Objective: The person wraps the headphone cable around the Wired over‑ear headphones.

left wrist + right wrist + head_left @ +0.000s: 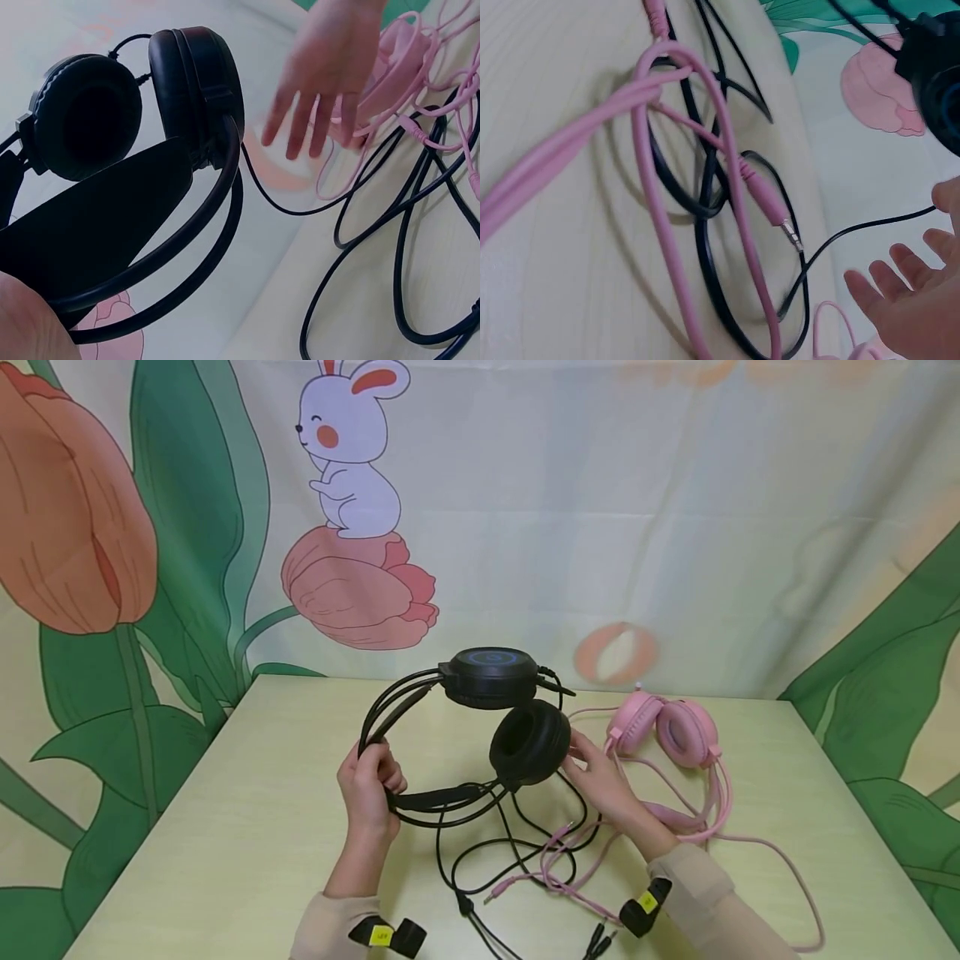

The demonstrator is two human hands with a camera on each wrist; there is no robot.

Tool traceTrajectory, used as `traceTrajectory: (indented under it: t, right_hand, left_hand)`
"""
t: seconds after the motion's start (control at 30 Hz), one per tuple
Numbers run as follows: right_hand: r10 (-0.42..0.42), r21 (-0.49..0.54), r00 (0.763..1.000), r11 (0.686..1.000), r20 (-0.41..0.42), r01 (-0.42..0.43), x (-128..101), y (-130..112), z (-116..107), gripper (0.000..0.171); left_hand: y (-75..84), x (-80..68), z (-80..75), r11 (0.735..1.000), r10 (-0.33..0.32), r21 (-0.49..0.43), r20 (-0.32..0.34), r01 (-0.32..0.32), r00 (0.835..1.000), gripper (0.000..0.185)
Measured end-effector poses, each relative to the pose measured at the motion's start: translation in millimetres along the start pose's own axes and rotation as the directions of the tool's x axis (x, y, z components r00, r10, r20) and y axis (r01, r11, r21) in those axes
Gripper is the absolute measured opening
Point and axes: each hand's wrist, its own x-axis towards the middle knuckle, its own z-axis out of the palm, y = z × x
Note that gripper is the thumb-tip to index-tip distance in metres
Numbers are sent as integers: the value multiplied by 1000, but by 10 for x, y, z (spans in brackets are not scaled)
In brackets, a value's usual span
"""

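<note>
We see the left hand gripping the headband of the black headphones, held above the table, while the right hand lies with straight fingers at the nearer ear cup; whether they touch, we cannot tell. We judge that lifting further could drag the pink cable, since the black cable seems interlaced with it, and tug the pink headphones. The ear pads look soft, round and puckered; the headband's paired tubes are smooth and bowed.
</note>
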Motion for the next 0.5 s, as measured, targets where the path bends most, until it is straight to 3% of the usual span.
traceTrajectory:
  t: [0.27, 0.5]
  right_hand:
    - [-2, -91, 1000, 996, 24, 4, 86, 32, 102, 55]
    - [-92, -217, 995, 971, 28, 96, 96, 41, 164, 41]
  left_hand:
    - [16, -18, 9, 1000, -4, -12, 5, 5, 1000, 19]
    - [17, -42, 33, 1000, -10, -23, 13, 10, 1000, 20]
